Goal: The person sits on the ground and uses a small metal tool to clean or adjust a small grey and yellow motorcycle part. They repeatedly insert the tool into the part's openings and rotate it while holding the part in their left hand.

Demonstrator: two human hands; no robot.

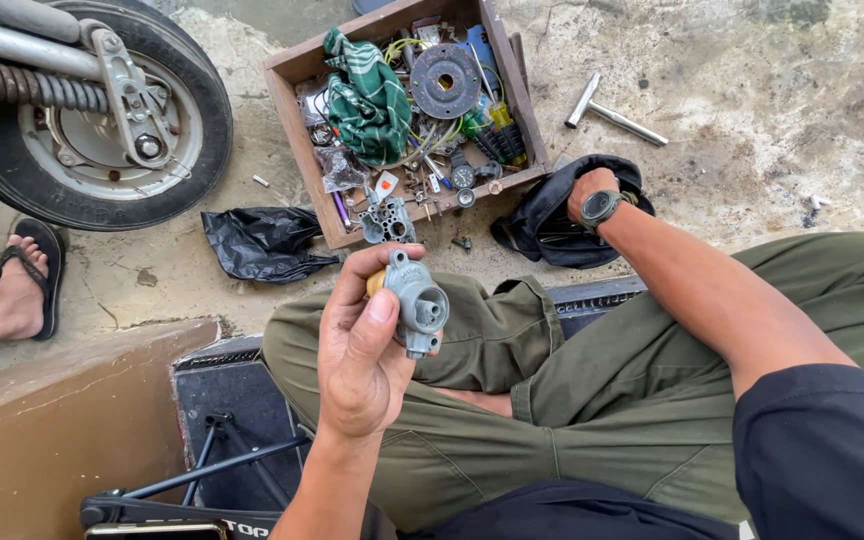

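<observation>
A seated person's left hand point(357, 345) grips a small grey cast-metal carburettor body point(417, 302) above the lap, turned up as if for inspection. The right hand point(592, 195) reaches into a crumpled black cloth bag point(542, 222) beside a wooden box of tools and parts point(297, 120) — whether it grasps anything is hidden. Next, likely a careful pick — a fitting part or tool.

Single head-worn view, looking steeply down, close over lap; concrete floor point(752, 60) beyond knees.
</observation>
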